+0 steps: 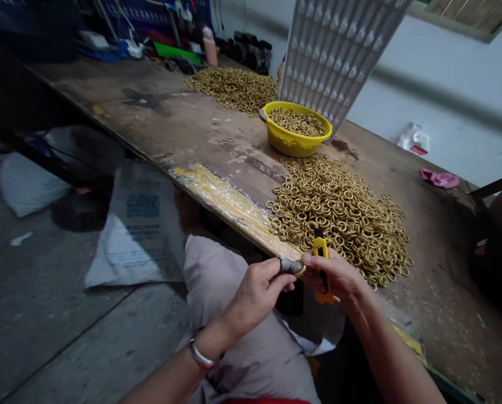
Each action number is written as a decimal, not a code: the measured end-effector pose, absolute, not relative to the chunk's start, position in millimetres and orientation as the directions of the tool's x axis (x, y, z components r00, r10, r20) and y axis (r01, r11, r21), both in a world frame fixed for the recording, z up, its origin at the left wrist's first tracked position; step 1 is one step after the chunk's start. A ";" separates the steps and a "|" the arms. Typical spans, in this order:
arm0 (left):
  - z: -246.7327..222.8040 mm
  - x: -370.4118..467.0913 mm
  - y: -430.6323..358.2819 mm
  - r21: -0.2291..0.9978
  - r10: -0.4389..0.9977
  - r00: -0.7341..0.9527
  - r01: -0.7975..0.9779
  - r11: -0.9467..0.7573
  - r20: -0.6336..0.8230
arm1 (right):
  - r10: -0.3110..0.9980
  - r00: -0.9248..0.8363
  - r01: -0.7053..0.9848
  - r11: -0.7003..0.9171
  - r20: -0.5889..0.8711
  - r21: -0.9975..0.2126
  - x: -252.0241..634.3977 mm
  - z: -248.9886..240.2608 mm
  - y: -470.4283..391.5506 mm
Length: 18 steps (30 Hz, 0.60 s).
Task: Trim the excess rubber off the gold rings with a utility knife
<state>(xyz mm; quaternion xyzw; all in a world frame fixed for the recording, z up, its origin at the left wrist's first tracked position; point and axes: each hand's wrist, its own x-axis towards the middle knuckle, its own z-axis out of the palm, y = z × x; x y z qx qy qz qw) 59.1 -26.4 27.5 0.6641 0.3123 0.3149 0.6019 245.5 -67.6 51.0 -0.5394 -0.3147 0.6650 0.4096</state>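
Observation:
My left hand [262, 286] is closed in a pinch above my lap. A dark grey sleeve-like piece [290, 266] shows at its fingertips; whether it covers a finger or is gripped, I cannot tell. At its end sits a gold-coloured ring [302, 271], partly hidden between the two hands. My right hand [332, 273] is closed around a yellow utility knife [320, 247], its dark blade end pointing up and away. The right fingertips meet the ring's edge. Just beyond the hands lies a large heap of gold-coloured rings [343, 216] on the wooden table [183, 126].
A yellow basin [295, 143] full of rings stands behind the heap, before a tall grey ribbed panel [339, 56]. Farther back are another ring pile [236, 90] and a pink bottle [210, 47]. Clear tape covers the near table edge. A white sack [137, 241] stands on the floor.

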 end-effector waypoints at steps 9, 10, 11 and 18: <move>37.0 64.1 -39.1 0.922 0.745 0.635 -0.129 0.365 -0.206 | 0.965 0.153 0.890 -0.041 0.214 -0.454 228.1 48.0 -117.9; 36.8 65.3 -40.4 0.925 0.745 0.634 -0.120 0.360 -0.207 | 0.962 0.135 0.932 -0.041 0.239 -0.361 226.7 45.4 -122.2; 36.4 66.4 -41.4 0.930 0.744 0.636 -0.109 0.351 -0.206 | 0.959 0.123 0.955 -0.045 0.253 -0.294 225.5 42.7 -125.3; 45.4 61.9 -55.6 0.999 0.772 0.633 0.025 0.048 -0.053 | 0.973 0.178 0.983 -0.169 0.145 -0.074 235.6 36.8 -118.4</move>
